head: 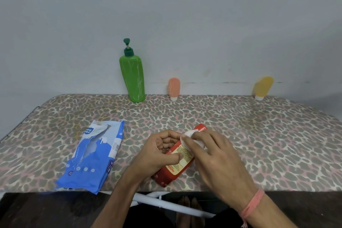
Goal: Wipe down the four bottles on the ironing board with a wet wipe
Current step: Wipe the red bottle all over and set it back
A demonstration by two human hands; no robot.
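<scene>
A red bottle (173, 169) with a pale label lies tilted near the front edge of the ironing board (259, 135). My left hand (159, 151) grips its middle. My right hand (212, 153) presses a white wet wipe (190, 135) against the bottle's upper part. At the back by the wall stand a tall green pump bottle (132, 77), a small peach tube (174, 88) on its white cap, and a yellow tube (262, 87) on its cap, leaning.
A blue wet-wipe pack (94, 155) lies open at the front left of the board. The board has a leopard-print cover. A grey wall rises right behind it. White board legs (166, 203) and a dark floor show below the front edge.
</scene>
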